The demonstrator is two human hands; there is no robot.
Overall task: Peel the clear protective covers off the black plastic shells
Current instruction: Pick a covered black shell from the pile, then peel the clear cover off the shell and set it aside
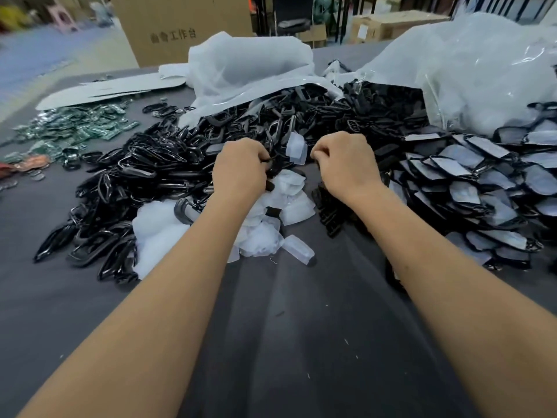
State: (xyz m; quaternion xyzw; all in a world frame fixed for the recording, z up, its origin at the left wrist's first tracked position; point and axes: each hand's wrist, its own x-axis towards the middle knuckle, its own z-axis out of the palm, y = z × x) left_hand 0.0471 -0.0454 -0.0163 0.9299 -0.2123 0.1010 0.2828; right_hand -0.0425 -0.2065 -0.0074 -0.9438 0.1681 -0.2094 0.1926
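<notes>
while my left hand (239,170) curls round one glossy black shell (272,170), my right hand (343,164) is fisted just beside it; whether it pinches anything i cannot tell. both hover over crumpled milky covers (271,218) on the grey cloth table (301,342), between two uncountable heaps: bare shells (144,173) left, film-covered shells (470,182) right.

Green circuit boards (75,126) lie heaped at the far left of a dark cloth-covered table (301,342); flat grey sheets (111,89) rest just behind them; a tall cardboard box (180,28) printed with characters stands beyond the table edge; smaller cartons (388,25) sit farther back.
</notes>
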